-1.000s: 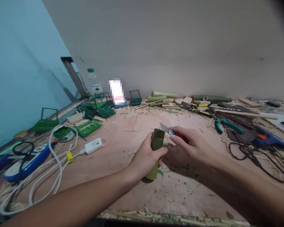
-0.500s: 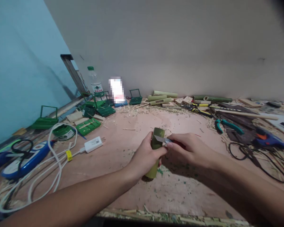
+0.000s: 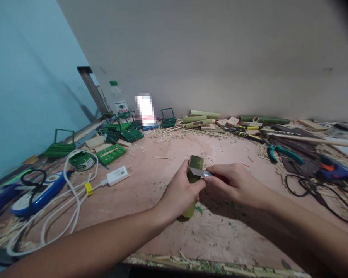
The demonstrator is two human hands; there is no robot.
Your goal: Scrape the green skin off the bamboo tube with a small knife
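Note:
A short green bamboo tube [image 3: 196,163] stands tilted away from me over the table, with my left hand [image 3: 182,189] wrapped round its middle. My right hand [image 3: 229,179] grips a utility knife [image 3: 197,172] by its handle, which is mostly hidden in the fingers; a bit of red shows there. The knife's grey blade lies across the upper part of the tube, against its surface. The left thumb is close to the blade's holder. Small green flakes are scattered on the wood to the right of the tube.
At the left are a white charger [image 3: 117,175] with its cable, a green paint jar [image 3: 82,160] and small green bamboo models [image 3: 59,149]. Behind stand a water bottle [image 3: 121,104] and bamboo pieces [image 3: 201,123]. Teal-handled pliers [image 3: 287,154] and a blue glue gun [image 3: 336,170] lie right.
The whole view has shifted slightly, so the table's things appear a little further right. Both hands keep their grips, and the knife blade stays across the bamboo tube.

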